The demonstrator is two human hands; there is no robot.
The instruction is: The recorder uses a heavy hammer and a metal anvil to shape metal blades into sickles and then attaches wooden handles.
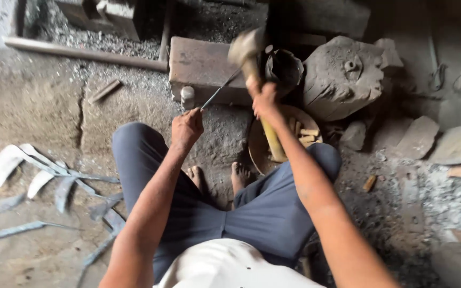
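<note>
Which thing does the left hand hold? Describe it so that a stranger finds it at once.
Start at the big rusty metal block on the ground ahead of the knees. The left hand holds a thin dark metal rod slanting up onto it. Unlike the blurred hammer in the right hand, it is slim and headless.

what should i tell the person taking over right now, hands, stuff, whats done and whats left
Left hand: shut on a thin metal rod whose far end lies on the anvil block.
Right hand: shut on the wooden handle of a hammer, raised and blurred in mid swing over the block.
Nearby: a shallow dish with short yellowish pieces beside the right knee; a pile of curved metal blades on the ground to the left; a worn stone block to the right.
Done: a pile of shaped blades lies aside.
Left: the rod on the block is under the hammer; how far along cannot be told.
</note>
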